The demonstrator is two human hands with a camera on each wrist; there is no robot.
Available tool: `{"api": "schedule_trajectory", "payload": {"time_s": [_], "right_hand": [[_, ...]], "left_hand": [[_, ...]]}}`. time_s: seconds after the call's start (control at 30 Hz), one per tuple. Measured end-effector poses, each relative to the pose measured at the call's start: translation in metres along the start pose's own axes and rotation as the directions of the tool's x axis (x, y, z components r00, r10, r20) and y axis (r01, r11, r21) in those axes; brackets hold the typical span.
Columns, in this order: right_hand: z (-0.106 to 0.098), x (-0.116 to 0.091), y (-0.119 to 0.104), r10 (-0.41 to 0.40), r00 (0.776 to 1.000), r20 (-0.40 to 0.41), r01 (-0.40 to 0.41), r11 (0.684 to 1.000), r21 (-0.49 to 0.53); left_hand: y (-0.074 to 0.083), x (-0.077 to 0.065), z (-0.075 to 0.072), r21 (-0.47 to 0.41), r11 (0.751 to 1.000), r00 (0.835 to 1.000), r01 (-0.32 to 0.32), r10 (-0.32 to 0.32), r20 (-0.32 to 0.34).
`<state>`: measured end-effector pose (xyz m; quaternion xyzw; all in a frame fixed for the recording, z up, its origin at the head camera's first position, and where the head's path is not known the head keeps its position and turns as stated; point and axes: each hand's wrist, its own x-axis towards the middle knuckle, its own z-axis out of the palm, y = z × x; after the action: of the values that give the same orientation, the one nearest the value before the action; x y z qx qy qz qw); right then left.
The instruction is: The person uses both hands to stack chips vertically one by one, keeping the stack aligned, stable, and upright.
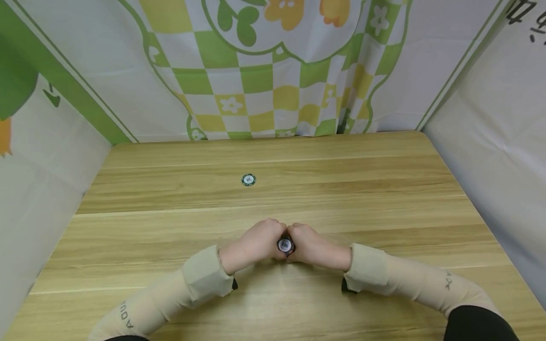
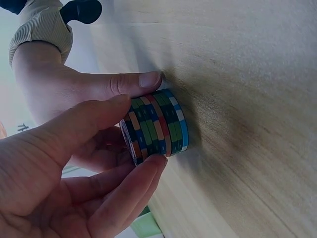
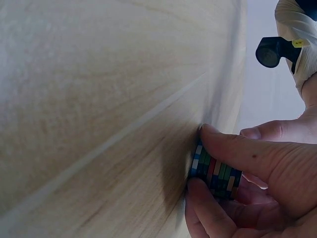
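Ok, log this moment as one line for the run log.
left hand: grips chip stack | right hand: grips same stack | stack: on table | single chip: lies apart, farther back

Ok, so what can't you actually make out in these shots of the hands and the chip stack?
- Stack of chips: exact count unclear; fingers cover part of its edge in both wrist views.
- Top chip's printing, head view: too small to read.
- Lone chip on the table: marking too small.
- Left hand and right hand: fingertips hidden behind the hands in the head view.
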<state>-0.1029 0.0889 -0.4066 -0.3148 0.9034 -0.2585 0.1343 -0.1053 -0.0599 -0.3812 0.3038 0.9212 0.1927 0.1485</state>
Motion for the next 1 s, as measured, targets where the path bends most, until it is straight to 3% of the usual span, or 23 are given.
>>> {"api": "schedule_trajectory", "payload": {"time_s": [0.4, 0.57, 0.7, 1.0], "right_hand": [[0.000, 0.001, 0.000, 0.020, 1.000, 0.002, -0.020, 1.000, -0.003], [0.001, 0.001, -0.001, 0.029, 1.000, 0.011, -0.029, 1.000, -0.008], [0.000, 0.001, -0.002, 0.034, 0.999, 0.012, -0.034, 0.999, -0.005], [0.000, 0.001, -0.003, 0.075, 0.997, 0.020, -0.075, 0.997, -0.007]], "left_hand": [[-0.001, 0.001, -0.003, -0.026, 1.000, 1.000, 0.010, -0.009, 0.017], [-0.003, 0.002, -0.013, 0.001, 1.000, 0.997, 0.030, -0.030, 0.071], [-0.006, 0.005, -0.025, 0.056, 0.995, 0.989, 0.083, -0.089, 0.116], [-0.026, 0.014, -0.050, 0.095, 0.985, 0.988, 0.142, -0.147, 0.050]]}}
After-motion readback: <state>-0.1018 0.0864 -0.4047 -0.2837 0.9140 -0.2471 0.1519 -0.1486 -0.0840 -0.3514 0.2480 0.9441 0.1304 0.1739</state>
